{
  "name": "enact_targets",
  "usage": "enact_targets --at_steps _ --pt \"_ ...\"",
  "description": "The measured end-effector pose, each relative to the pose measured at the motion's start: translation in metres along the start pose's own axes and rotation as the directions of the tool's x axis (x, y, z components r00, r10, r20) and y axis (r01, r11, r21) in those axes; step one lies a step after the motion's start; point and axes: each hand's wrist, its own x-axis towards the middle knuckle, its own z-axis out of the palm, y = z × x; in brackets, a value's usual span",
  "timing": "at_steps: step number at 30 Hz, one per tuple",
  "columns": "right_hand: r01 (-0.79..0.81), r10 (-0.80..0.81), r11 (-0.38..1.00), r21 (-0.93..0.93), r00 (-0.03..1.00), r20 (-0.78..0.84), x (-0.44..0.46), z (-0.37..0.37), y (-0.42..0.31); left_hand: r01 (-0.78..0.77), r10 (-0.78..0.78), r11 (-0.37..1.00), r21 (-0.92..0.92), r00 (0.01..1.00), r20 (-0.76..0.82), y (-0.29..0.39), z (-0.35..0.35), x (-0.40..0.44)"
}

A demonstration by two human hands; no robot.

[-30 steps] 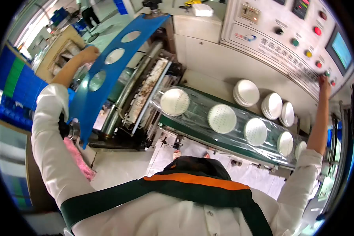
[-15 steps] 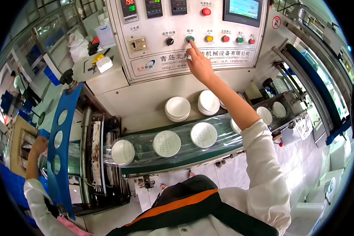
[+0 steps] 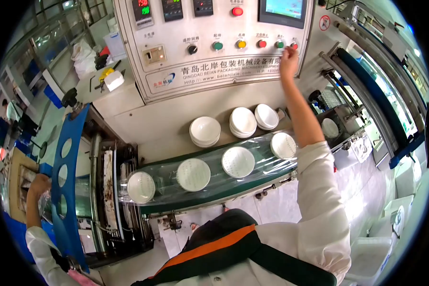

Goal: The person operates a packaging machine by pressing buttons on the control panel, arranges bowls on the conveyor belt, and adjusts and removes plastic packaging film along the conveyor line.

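Observation:
My right hand [image 3: 288, 58] is raised to the control panel [image 3: 209, 71], its fingers curled beside the rightmost green button [image 3: 280, 44] and red button [image 3: 294, 45]; no held object shows. Far to the left, my left hand [image 3: 39, 183] is beyond the blue plate with round holes [image 3: 63, 190], near clear film; its fingers are too small and partly hidden to read. White bowls [image 3: 193, 175] lie spaced in a row under clear film on the green conveyor [image 3: 214, 190].
Stacked white bowls [image 3: 205, 130] stand on the ledge behind the conveyor. Metal rollers [image 3: 95, 190] cross the left end. A black knob [image 3: 70, 97] tops the blue plate. More rollers [image 3: 372, 81] rise at the right. A yellow tool [image 3: 107, 74] lies on the cabinet at the upper left.
My right hand has moved from the green start button rightward along the panel, and its pointing finger has drawn in. The view has turned since the earliest frame. My left hand stays beyond the blue plate.

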Motion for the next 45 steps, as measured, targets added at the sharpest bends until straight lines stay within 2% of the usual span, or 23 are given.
enact_targets --at_steps 1,2,3,4,6,7,8,12,16,18,20,22,24,26,28,32,34,36,39,41,42,44,45 --pt "-0.156 0.160 0.985 -0.076 0.986 0.051 0.009 -0.007 0.010 0.008 -0.007 1.000 -0.020 0.999 0.041 0.003 0.000 -0.002" --pt "-0.275 0.256 0.959 0.075 0.947 0.193 0.022 -0.006 0.038 0.085 -0.075 0.985 -0.151 0.995 0.073 0.011 0.001 -0.003" --pt "-0.340 0.290 0.929 0.146 0.914 0.285 0.028 -0.004 0.052 0.055 -0.048 0.996 -0.069 0.995 0.091 0.013 0.000 -0.003" --pt "-0.238 0.239 0.970 -0.040 0.923 0.301 0.033 -0.003 0.048 0.082 -0.075 0.995 -0.057 0.991 0.114 0.010 0.001 -0.002" --pt "-0.365 0.271 0.918 0.153 0.862 0.428 0.042 0.002 0.050 0.025 -0.025 0.992 -0.124 1.000 -0.002 0.005 0.006 0.001" --pt "-0.409 0.260 0.874 0.263 0.850 0.458 0.043 0.003 0.041 -0.008 0.016 0.995 -0.103 0.997 0.075 0.013 0.005 0.001" --pt "-0.432 0.260 0.872 0.228 0.805 0.533 0.049 0.002 0.032 -0.047 0.060 0.995 -0.090 0.987 0.149 0.020 0.003 -0.002" --pt "-0.515 0.293 0.797 0.315 0.787 0.544 0.052 0.004 0.030 0.049 -0.011 0.973 -0.226 0.986 0.165 -0.020 0.001 0.016" --pt "-0.615 0.404 0.733 0.289 0.737 0.543 0.050 0.004 0.032 0.088 -0.002 0.785 -0.613 0.990 0.140 -0.005 -0.005 -0.002" --pt "-0.604 0.376 0.737 0.302 0.739 0.560 0.052 0.003 0.037 0.083 -0.010 0.817 -0.571 0.991 0.130 -0.006 -0.004 0.002" --pt "-0.587 0.322 0.754 0.294 0.720 0.615 0.067 0.008 0.070 0.127 0.102 0.786 -0.605 0.939 0.329 0.016 -0.010 -0.004" --pt "-0.573 0.344 0.780 0.253 0.730 0.591 0.070 0.011 0.077 0.095 0.037 0.892 -0.442 0.959 0.282 -0.011 -0.016 0.009" --pt "-0.604 0.325 0.731 0.317 0.717 0.617 0.071 0.010 0.078 0.216 -0.151 0.910 -0.353 0.968 0.202 0.021 -0.009 -0.007" --pt "-0.595 0.319 0.738 0.316 0.722 0.614 0.076 0.012 0.090 -0.091 0.095 0.975 0.200 0.995 -0.009 -0.007 -0.003 0.012" --pt "-0.590 0.305 0.746 0.309 0.715 0.629 0.079 0.014 0.098 -0.285 0.374 0.856 0.432 0.917 -0.137 -0.021 0.005 0.022" --pt "-0.536 0.242 0.786 0.309 0.726 0.644 0.072 0.009 0.087 -0.201 0.345 0.825 0.528 0.919 -0.190 0.005 0.004 0.011" --pt "-0.516 0.223 0.798 0.312 0.733 0.643 0.071 0.009 0.086 -0.098 0.214 0.789 0.607 0.969 -0.123 0.010 0.003 0.011" --pt "-0.529 0.214 0.782 0.328 0.723 0.657 0.070 0.008 0.085 -0.088 0.210 0.748 0.658 0.972 -0.108 0.014 0.001 0.006" --pt "-0.528 0.201 0.780 0.337 0.720 0.664 0.071 0.009 0.088 -0.166 0.191 0.866 0.471 0.982 -0.005 0.010 -0.004 0.005" --pt "-0.522 0.205 0.790 0.322 0.719 0.664 0.076 0.011 0.098 0.067 -0.073 0.994 0.085 0.995 0.067 0.014 -0.009 0.000" --pt "-0.515 0.209 0.800 0.307 0.720 0.662 0.078 0.012 0.102 0.069 -0.075 0.994 0.085 0.995 0.070 0.016 -0.012 -0.002" --pt "-0.528 0.208 0.790 0.311 0.708 0.675 0.077 0.011 0.100 0.131 -0.091 0.980 -0.152 0.964 0.249 0.023 -0.018 -0.007" --pt "-0.541 0.206 0.779 0.316 0.698 0.686 0.077 0.011 0.098 0.200 -0.130 0.920 -0.337 0.967 0.219 0.024 -0.016 -0.013"
